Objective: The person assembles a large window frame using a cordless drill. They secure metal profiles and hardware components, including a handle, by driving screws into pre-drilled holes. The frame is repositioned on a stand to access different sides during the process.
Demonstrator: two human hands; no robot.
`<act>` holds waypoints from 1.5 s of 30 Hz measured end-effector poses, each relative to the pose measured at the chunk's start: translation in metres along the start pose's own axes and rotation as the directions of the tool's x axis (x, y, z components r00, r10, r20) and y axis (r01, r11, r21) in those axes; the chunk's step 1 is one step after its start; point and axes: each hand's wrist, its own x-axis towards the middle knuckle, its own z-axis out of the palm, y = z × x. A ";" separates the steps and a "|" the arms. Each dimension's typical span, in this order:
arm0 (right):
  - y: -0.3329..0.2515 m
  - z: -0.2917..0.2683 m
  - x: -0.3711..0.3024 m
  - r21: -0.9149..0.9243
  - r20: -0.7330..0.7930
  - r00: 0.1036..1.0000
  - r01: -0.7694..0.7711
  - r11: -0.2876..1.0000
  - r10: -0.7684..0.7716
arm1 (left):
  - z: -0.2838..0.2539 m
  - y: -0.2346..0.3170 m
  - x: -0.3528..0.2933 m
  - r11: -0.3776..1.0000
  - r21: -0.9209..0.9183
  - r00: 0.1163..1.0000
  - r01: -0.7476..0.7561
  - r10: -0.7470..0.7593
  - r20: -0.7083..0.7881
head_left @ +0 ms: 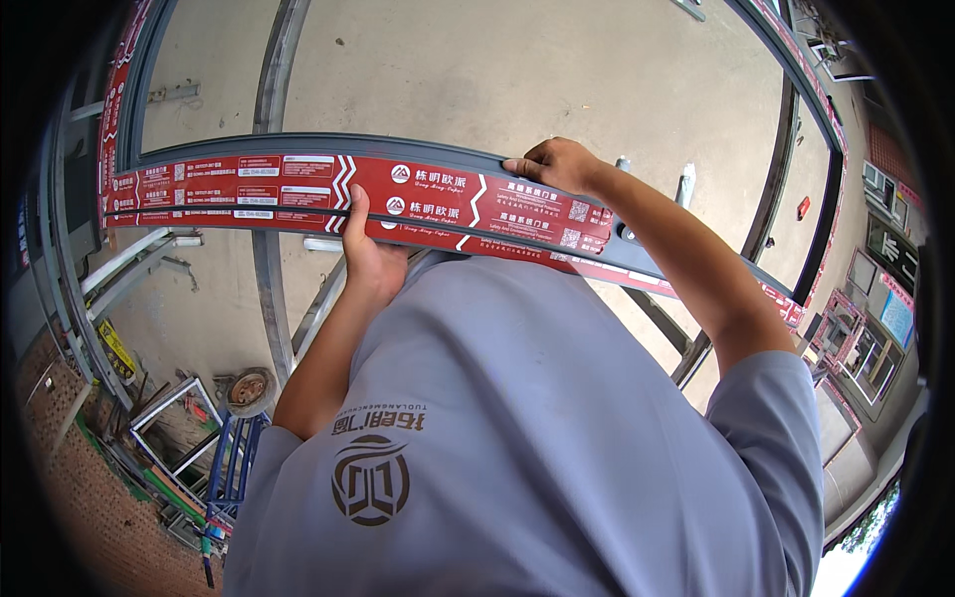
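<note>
A large grey window frame point(323, 145) lies in front of me, its near rail covered with red printed protective film point(428, 194). My left hand point(374, 261) grips the near edge of this rail, thumb raised against the film and the other fingers hidden beneath. Over the rail's far edge, right of the middle, my right hand point(559, 164) is closed with curled fingers. Its thumb side rests along the grey edge; anything pinched inside cannot be made out. The film stops right of that hand, where bare grey profile and a small round dark fitting point(627, 233) show.
Metal support bars point(271, 99) run below the frame. A white tube-like object point(686, 185) and a small red item point(803, 208) lie beyond my right arm. Lower left are a blue metal stand point(234, 463), a round container point(251, 391) and a white-edged frame point(149, 423).
</note>
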 end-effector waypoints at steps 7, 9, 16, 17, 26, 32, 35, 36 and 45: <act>-0.009 -0.009 -0.005 -0.016 0.081 0.997 -0.013 1.000 0.014 | -0.010 0.000 0.006 0.998 -0.026 0.999 0.053 -0.053 0.001; -0.009 -0.010 -0.004 -0.067 0.079 0.997 0.032 0.997 -0.027 | -0.015 -0.002 0.008 0.998 -0.032 0.999 0.050 -0.049 0.020; -0.004 -0.008 -0.002 -0.151 0.023 0.992 0.126 0.981 -0.124 | -0.027 -0.008 0.016 0.999 -0.002 0.995 0.040 -0.040 0.095; -0.004 -0.008 -0.002 -0.198 0.016 0.993 0.118 0.973 -0.118 | -0.029 -0.008 0.016 0.999 -0.003 0.992 0.050 -0.049 0.117; -0.031 -0.017 -0.039 0.158 -0.497 0.863 -0.020 0.987 0.097 | -0.036 0.011 0.009 0.921 0.333 0.968 0.202 -0.240 0.074; -0.047 0.029 -0.105 0.909 -0.244 0.904 0.086 0.409 0.352 | -0.031 0.031 -0.001 0.544 0.795 0.873 0.269 -0.487 0.038; -0.051 0.057 -0.134 0.986 -0.123 0.934 0.076 0.150 0.336 | -0.009 0.042 -0.011 0.204 0.963 0.781 0.175 -0.624 -0.010; -0.053 0.065 -0.142 0.995 -0.092 0.934 0.072 0.071 0.346 | 0.000 0.046 -0.017 0.167 0.980 0.715 0.109 -0.698 0.039; -0.093 0.081 -0.201 0.915 -0.402 0.908 0.395 0.078 0.118 | 0.091 -0.009 -0.045 0.559 0.807 0.531 0.190 -0.750 0.394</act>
